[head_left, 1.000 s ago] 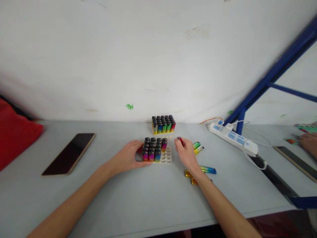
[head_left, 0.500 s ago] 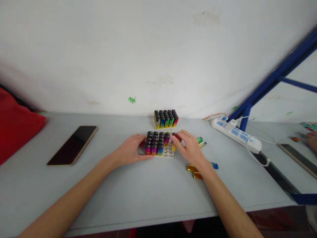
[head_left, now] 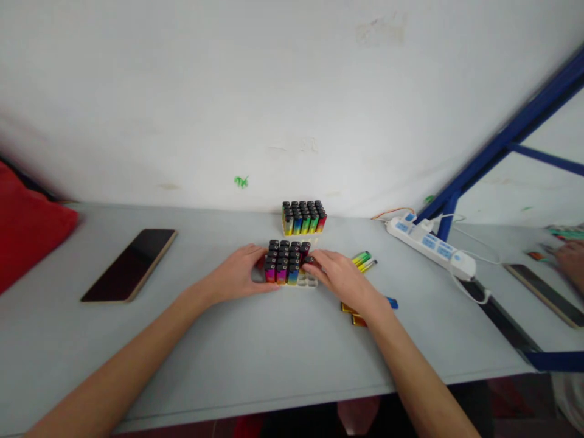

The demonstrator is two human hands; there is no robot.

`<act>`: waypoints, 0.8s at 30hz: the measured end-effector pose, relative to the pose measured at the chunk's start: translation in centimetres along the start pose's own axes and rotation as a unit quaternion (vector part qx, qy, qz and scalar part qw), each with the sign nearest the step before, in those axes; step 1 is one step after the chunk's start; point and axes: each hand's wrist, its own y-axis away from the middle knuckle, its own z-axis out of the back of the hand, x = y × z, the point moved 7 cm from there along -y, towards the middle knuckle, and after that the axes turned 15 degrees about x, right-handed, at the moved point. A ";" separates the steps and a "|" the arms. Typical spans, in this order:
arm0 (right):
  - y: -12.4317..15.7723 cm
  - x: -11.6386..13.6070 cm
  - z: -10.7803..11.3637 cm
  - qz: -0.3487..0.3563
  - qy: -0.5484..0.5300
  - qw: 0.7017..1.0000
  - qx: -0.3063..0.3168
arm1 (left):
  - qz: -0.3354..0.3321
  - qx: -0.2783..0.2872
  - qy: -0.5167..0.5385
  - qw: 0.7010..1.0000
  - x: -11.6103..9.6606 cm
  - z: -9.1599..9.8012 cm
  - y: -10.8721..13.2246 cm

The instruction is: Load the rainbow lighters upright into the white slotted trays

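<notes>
A white tray (head_left: pixel 312 282) stands in front of me, its left part filled with upright lighters (head_left: pixel 281 274) in pink, purple and blue with black tops. Several cells at its right front hold no lighter. My left hand (head_left: pixel 239 271) grips the tray's left side, thumb along the front edge. My right hand (head_left: pixel 340 277) pinches a lighter (head_left: pixel 309 260) over the tray's right part; its black top shows, and the fingers hide most of its body. Behind stands a second block of upright lighters (head_left: pixel 305 220). Loose lighters (head_left: pixel 364 261) lie beyond my right hand, with more by my right wrist.
A tablet-like dark slab (head_left: pixel 130 264) lies at left near a red cloth item (head_left: pixel 31 225). At right are a white power strip (head_left: pixel 431 244) with cables and a blue metal frame (head_left: pixel 502 140). Another person's hand (head_left: pixel 570 258) shows at the far right.
My right hand has moved the lighter left and down, to beside the fourth column of lighters. My left hand keeps its hold on the tray. The view has shifted slightly.
</notes>
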 end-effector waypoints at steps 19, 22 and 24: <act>6.5 -15.2 0.9 -0.435 -0.026 0.899 -0.035 | 0.001 -0.013 0.006 1.000 0.9 -0.1 -0.4; 5.2 -14.5 0.1 -0.409 -0.033 0.911 -0.032 | 0.002 -0.013 0.003 1.000 1.0 -0.1 -0.4; 4.4 -14.1 0.0 -0.386 -0.032 0.921 -0.039 | 0.000 -0.009 0.004 1.000 0.9 -0.1 -0.4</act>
